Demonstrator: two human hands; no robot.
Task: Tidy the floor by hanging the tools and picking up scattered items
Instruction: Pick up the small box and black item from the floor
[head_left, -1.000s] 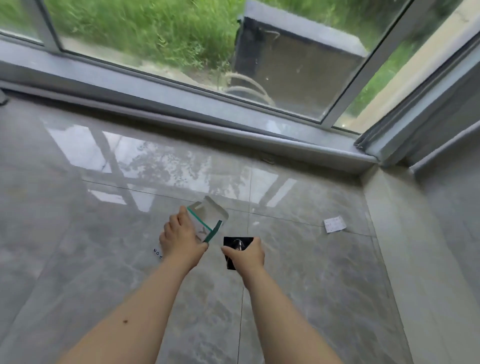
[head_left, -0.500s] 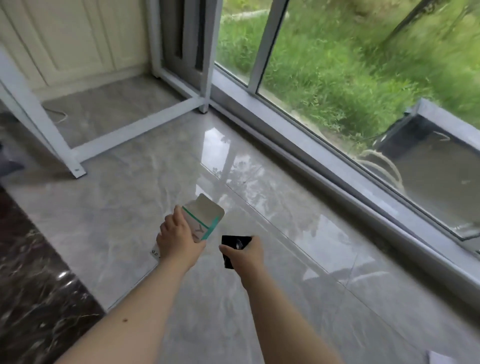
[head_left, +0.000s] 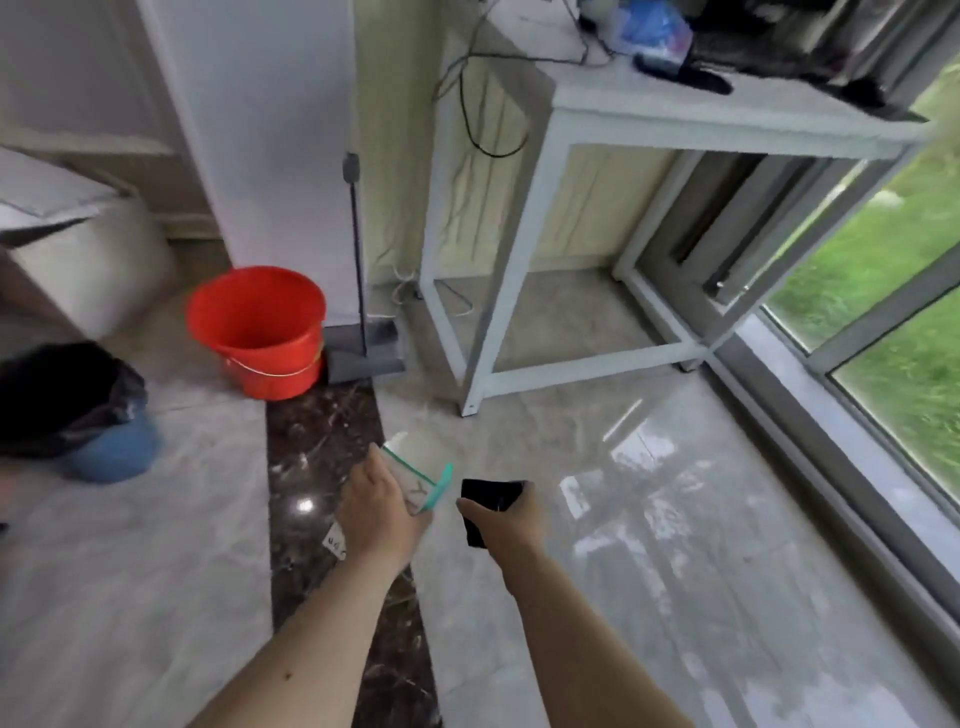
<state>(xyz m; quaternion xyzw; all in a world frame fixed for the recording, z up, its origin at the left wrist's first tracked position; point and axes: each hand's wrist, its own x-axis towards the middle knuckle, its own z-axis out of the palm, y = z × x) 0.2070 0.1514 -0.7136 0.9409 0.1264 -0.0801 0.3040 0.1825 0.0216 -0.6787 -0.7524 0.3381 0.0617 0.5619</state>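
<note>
While the left hand (head_left: 382, 512) grips a small clear plastic box with teal edging (head_left: 422, 475) and the right hand (head_left: 501, 514) clasps a flat black square object (head_left: 485, 499), both pickups look done but not put away. Ahead, the red plastic bucket (head_left: 260, 332), grey long-handled dustpan (head_left: 363, 353) and white metal-framed table (head_left: 571, 208) crowd the wall; the glossy grey tiled floor (head_left: 675, 545) lies open toward the window edge.

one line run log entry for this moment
left hand: holds clear bag with teal edge | right hand: holds black card | ahead: red bucket, dustpan, white table
</note>
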